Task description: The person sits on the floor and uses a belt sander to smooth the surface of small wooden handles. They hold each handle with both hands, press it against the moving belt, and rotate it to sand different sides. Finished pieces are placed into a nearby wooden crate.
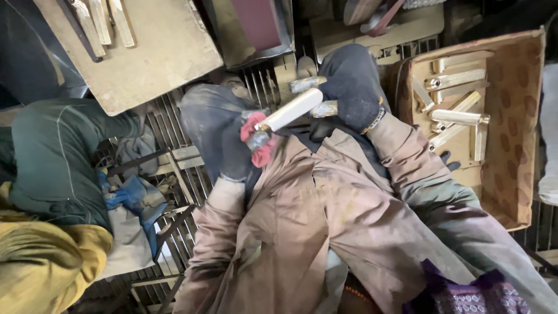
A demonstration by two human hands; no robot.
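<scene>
The left hand point(224, 142), in a dark, dusty work glove with red fingertip patches, has its fingers point(256, 131) closed around the lower end of a pale, cream-coloured rounded bar point(290, 109) with a grey metal end. The bar slants up and away from those fingers toward the right hand point(349, 87), which wears a dark knitted glove. The right fingers are curled shut on two short brass-coloured metal cylinders point(308, 84), one just above the pale bar's far tip and one just beside it, their ends poking out on the thumb side. A beaded bracelet point(376, 120) sits at the right wrist. Both forearms are in worn brown jacket sleeves point(290, 221).

Beyond the right knuckles, on the outer side, an open brown cardboard box point(511, 87) holds several similar pale bars with brass ends point(459, 116), lying at mixed angles. Beyond the left fingers, higher in the view, a tan wooden board point(151, 58) carries a few light wooden strips point(110, 20). Under the hands runs a grey metal grating point(174, 125). Well out from the left wrist sits another person in a dark green sleeve point(52, 157), with a blue glove point(131, 195) close to them.
</scene>
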